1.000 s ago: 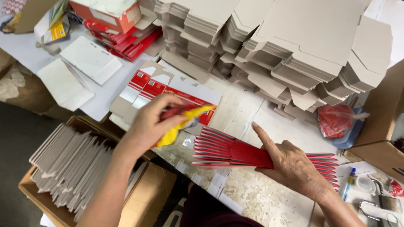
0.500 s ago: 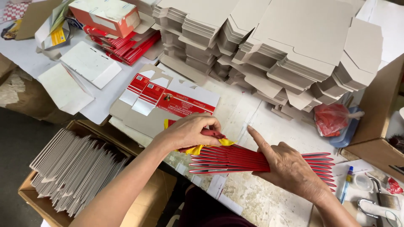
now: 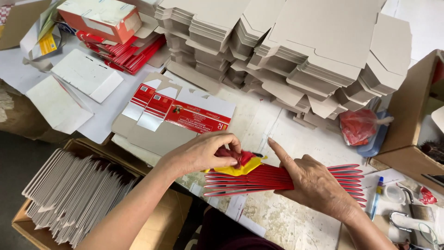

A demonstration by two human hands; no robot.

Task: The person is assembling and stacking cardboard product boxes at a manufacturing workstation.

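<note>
A fanned row of flat red cardboard pieces (image 3: 259, 178) lies on the worktable near its front edge. My right hand (image 3: 314, 185) presses flat on the middle of the row, forefinger stretched out. My left hand (image 3: 203, 153) pinches a crumpled red and yellow cloth (image 3: 240, 162) against the left end of the row. Just behind my left hand lies an unfolded red and white box blank (image 3: 180, 113), print side up.
Tall stacks of grey folded box blanks (image 3: 286, 51) fill the back of the table. A carton of upright grey blanks (image 3: 74, 194) stands at lower left. Red boxes (image 3: 106, 28) sit at back left. A red plastic bag (image 3: 358, 125), a blue pen (image 3: 375, 196) and a brown carton (image 3: 411, 120) are on the right.
My left hand has come down from above the box blank onto the left end of the red row, with the red and yellow cloth in it. My right hand has stayed on the row.
</note>
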